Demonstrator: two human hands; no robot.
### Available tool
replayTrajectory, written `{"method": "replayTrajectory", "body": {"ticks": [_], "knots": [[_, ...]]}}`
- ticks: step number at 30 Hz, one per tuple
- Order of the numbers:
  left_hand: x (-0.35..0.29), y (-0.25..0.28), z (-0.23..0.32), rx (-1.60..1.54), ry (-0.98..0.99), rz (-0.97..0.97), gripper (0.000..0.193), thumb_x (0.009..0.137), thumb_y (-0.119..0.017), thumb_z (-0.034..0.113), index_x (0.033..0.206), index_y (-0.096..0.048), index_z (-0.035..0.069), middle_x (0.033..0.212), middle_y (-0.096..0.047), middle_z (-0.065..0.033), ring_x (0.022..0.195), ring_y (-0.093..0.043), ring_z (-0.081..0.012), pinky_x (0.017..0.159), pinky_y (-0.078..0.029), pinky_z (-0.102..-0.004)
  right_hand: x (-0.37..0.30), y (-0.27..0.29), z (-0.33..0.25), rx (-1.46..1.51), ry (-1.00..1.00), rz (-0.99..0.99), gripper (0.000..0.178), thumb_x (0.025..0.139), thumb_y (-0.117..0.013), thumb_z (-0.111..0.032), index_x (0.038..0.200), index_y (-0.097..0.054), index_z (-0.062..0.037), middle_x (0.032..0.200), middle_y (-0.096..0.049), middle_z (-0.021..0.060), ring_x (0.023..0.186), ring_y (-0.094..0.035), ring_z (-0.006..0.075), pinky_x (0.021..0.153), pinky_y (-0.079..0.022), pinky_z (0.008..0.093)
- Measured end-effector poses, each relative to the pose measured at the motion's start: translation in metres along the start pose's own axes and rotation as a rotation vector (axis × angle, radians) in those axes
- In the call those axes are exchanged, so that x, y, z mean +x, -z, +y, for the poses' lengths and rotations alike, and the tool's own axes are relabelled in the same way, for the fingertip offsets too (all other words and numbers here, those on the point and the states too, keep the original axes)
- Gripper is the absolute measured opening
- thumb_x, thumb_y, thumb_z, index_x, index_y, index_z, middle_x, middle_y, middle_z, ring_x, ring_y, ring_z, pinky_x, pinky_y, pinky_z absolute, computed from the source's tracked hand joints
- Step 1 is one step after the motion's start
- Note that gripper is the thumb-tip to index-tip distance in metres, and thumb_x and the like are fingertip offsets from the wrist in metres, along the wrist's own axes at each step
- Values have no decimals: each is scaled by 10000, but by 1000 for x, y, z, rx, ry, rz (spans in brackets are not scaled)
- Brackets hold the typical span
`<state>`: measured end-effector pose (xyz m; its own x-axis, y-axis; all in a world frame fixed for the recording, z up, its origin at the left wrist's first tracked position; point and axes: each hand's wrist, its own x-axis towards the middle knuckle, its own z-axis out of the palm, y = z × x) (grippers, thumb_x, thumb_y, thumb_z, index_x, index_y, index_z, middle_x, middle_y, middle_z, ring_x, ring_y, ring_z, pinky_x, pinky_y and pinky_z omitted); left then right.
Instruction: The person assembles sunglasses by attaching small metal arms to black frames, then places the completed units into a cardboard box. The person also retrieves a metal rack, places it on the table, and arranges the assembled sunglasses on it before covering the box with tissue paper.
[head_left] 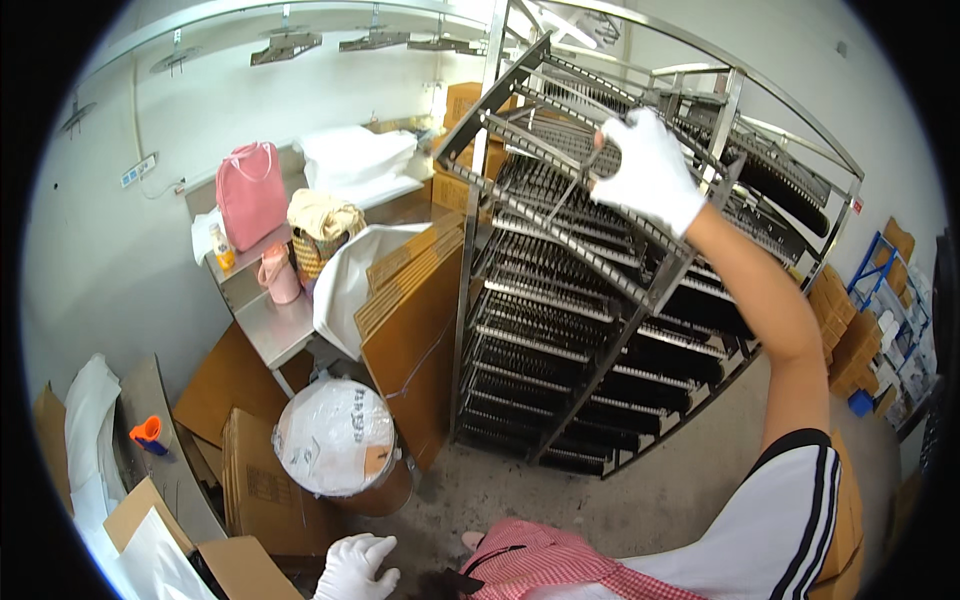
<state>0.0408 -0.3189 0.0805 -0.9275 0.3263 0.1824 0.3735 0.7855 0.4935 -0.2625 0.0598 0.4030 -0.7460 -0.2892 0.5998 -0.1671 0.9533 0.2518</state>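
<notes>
My right hand [652,172], in a white glove, is raised at the top of a tall metal rack [462,330]. Its fingers and thumb are curled around a thin bar of a slotted metal frame [570,245], which sits tilted at the rack's upper front. Below that frame, several levels of dark comb-like metal parts [560,290] fill the rack. Low at the picture's bottom edge is my left hand [355,570], also gloved in white, with nothing in it and its fingers loosely bent and apart. The nearest thing to it is an opened cardboard box [245,568].
Left of the rack lean flattened cardboard sheets [415,345], beside a plastic-wrapped drum [335,440]. A metal table [275,335] carries a pink bag [252,200], a pink jug [278,275] and a woven basket [322,245]. Cartons [835,310] and a blue frame [875,265] stand far right.
</notes>
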Motion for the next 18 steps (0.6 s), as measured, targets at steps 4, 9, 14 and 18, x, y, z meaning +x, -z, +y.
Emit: {"method": "replayTrajectory", "body": {"ticks": [4,9,14,18], "knots": [[27,-25,-6,-50,8,-8,475,805,-709,143,1262,-610,60,1165,-650,-172,1119,-597,-346,1002,-452,-455,78,30,50,191,223,-98,408,695,-762,-246,1046,-597,-121,1195,-507,203,1147,-496,359,1033,-425,463],[52,-44,-20,-130,23,22,464,803,-709,134,1253,-617,69,1145,-667,-174,1089,-620,-349,980,-482,-446,137,49,115,381,352,-260,353,719,-679,-87,1062,-596,-85,1119,-610,91,1066,-559,217,998,-466,373],[59,-47,-23,-157,154,-77,495,765,-708,178,1226,-610,24,1122,-659,-188,1059,-623,-366,943,-488,-464,220,24,206,-334,416,-134,289,858,-623,-194,1095,-671,-36,1040,-676,230,890,-657,312,839,-522,425],[30,-38,-15,-129,125,167,368,824,-652,158,1165,-648,19,1026,-686,-187,960,-647,-369,866,-524,-449,267,-37,229,-400,49,-103,373,946,-572,-277,1177,-654,4,1143,-684,193,1094,-632,316,971,-473,425]]}}
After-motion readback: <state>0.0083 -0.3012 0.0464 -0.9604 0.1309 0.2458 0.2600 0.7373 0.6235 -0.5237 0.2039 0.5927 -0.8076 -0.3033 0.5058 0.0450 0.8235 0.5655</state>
